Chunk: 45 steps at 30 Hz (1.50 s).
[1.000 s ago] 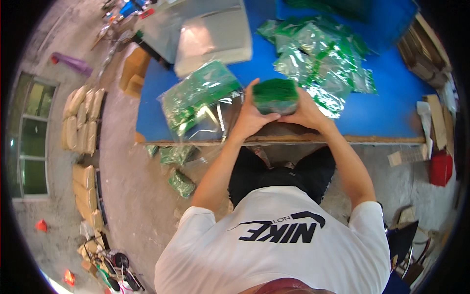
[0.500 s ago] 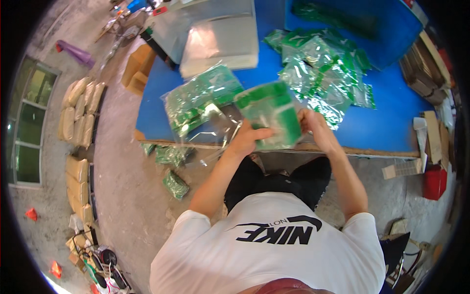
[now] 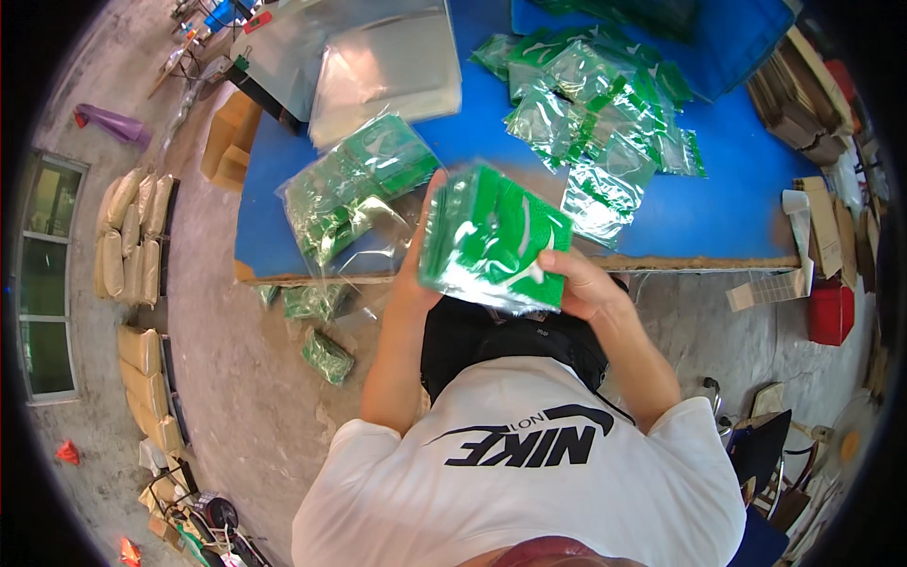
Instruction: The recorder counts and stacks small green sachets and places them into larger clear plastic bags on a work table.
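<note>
Above the near edge of the blue table (image 3: 756, 222), a thick stack of green and clear plastic packets (image 3: 501, 241) is held between both hands. My left hand (image 3: 422, 250) is pressed along the stack's left side, its fingers mostly behind the stack. At the lower right corner, my right hand (image 3: 578, 283) grips it, thumb on the front face. To the left, a clear bag of green packets (image 3: 364, 180) lies on the table, its loose film hanging over the edge. A spread pile of shiny green packets (image 3: 605, 104) lies beyond my right hand.
Clear plastic sheets or bags (image 3: 387, 71) are stacked at the back left beside a grey box-like machine (image 3: 283, 61). A blue bin (image 3: 746, 47) stands back right, near cardboard (image 3: 798, 104). Green packs (image 3: 326, 354) lie on the floor. A red box (image 3: 831, 312) is at right.
The packets in my hands have turned from a fanned, slanted hold to a squarer stack. My left hand moved to its side, and my right hand closed on its lower right corner.
</note>
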### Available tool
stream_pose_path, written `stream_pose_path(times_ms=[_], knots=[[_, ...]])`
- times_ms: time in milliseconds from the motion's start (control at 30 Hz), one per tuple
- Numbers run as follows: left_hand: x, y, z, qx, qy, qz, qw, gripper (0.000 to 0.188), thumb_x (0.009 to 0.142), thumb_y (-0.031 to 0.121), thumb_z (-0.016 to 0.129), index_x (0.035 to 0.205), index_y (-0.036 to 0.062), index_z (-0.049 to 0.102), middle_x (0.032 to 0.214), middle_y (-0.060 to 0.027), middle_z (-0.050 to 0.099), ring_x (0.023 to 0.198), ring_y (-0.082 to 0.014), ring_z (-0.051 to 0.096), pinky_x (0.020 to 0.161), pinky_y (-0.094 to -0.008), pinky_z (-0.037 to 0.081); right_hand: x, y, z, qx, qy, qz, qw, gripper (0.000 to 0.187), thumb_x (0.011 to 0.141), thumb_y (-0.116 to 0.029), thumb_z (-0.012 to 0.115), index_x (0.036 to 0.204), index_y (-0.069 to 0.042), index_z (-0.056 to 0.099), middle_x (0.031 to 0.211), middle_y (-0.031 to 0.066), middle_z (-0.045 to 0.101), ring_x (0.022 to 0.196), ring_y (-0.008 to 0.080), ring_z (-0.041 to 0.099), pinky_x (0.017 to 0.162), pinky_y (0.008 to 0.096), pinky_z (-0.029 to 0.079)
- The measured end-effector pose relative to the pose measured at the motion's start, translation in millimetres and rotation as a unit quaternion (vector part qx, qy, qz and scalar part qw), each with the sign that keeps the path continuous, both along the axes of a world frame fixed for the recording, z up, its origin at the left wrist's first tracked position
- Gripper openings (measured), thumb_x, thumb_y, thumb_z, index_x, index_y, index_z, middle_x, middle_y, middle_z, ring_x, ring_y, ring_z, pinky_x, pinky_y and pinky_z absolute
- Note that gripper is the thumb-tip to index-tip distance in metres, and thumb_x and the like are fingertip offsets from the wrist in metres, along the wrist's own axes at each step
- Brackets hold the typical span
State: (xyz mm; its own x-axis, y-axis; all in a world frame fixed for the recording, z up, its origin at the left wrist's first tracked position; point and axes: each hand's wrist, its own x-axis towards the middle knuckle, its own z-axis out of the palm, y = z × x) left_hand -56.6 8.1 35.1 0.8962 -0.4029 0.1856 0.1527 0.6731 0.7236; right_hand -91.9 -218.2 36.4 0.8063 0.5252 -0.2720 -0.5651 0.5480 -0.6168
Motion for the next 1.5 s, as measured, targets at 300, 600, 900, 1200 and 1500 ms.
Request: stream_pose_path(times_ms=[300, 600, 900, 1200, 1500], knots=[[-27, -13, -4, 0.14, 0.065, 0.104, 0.982, 0.094, 0.077, -0.006, 0.077, 0.155, 0.0078, 0.025, 0.145, -0.0183, 0.048, 0.13, -0.0243, 0.051, 0.109, -0.0378, 0.043, -6, 5, 23, -0.381, -0.295, -0.051, 0.875, 0.103, 0.074, -0.022, 0.084, 0.151, -0.004, 0.019, 0.129, 0.0199, 0.052, 0.119, 0.0287, 0.055, 0.103, 0.0381, 0.043], [-30, 68, 25, 0.746, -0.331, 0.37, 0.443, 0.076, 0.069, 0.005, 0.083, 0.137, 0.0111, 0.05, 0.138, -0.0152, 0.047, 0.131, -0.0353, 0.046, 0.108, -0.0464, 0.038, 32, -12, -16, -0.48, -0.493, -0.386, 0.615, 0.106, 0.072, -0.01, 0.086, 0.153, -0.007, 0.018, 0.128, 0.0156, 0.05, 0.114, 0.026, 0.057, 0.097, 0.0399, 0.048], [-6, 99, 36, 0.665, -0.356, 0.389, 0.529, 0.02, 0.074, -0.001, 0.079, 0.092, 0.0051, 0.072, 0.079, -0.0056, 0.057, 0.068, -0.0192, 0.062, 0.059, -0.0327, 0.048, 14, 10, 37, -0.406, -0.384, -0.281, 0.78, 0.089, 0.076, -0.017, 0.083, 0.147, -0.005, 0.031, 0.128, 0.0167, 0.054, 0.119, 0.0267, 0.056, 0.098, 0.036, 0.047], [12, 39, 67, 0.6, -0.37, 0.398, 0.587, 0.015, 0.078, -0.002, 0.077, 0.09, 0.0049, 0.072, 0.077, -0.0059, 0.058, 0.062, -0.0165, 0.062, 0.055, -0.0289, 0.049, 56, 81, -1, -0.092, -0.019, -0.118, 0.989, 0.042, 0.091, -0.021, 0.068, 0.127, -0.005, 0.055, 0.113, 0.0053, 0.066, 0.101, 0.015, 0.067, 0.08, 0.0319, 0.057], [14, -26, 53, 0.579, -0.363, 0.392, 0.616, 0.012, 0.078, 0.002, 0.077, 0.087, 0.004, 0.069, 0.075, -0.0075, 0.059, 0.062, -0.0157, 0.06, 0.056, -0.03, 0.048, 120, 102, -30, -0.071, -0.116, -0.029, 0.99, 0.047, 0.088, -0.027, 0.074, 0.127, -0.007, 0.056, 0.112, 0.0037, 0.059, 0.095, 0.0137, 0.059, 0.074, 0.0314, 0.051]])
